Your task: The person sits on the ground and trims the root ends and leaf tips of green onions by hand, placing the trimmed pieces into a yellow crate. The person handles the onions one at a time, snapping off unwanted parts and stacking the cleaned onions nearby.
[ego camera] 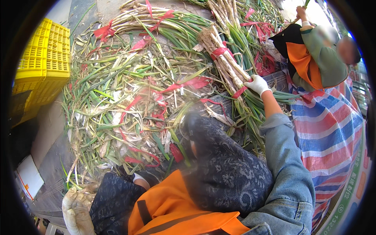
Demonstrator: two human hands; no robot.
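Note:
In a white glove, my right hand [258, 85] grips the side of a bundle of large green onions [227, 63] beside its lower red tie. The bundle lies slanted, its roots pointing away from me and its green leaves towards me. Red plastic strips [219, 52] bind its pale stalks. At the lower left my left hand [77, 213], in a soiled pale glove, is beside my knee with its fingers curled. Brownish plant scraps show by its fingertips; whether it holds anything is unclear.
Leaf trimmings and red strips form a wide heap [132, 97] before me. More tied onions [164, 22] lie beyond. A yellow plastic crate [44, 58] stands left. At right are a striped woven sheet [326, 123] and another person [317, 55] holding a green stalk.

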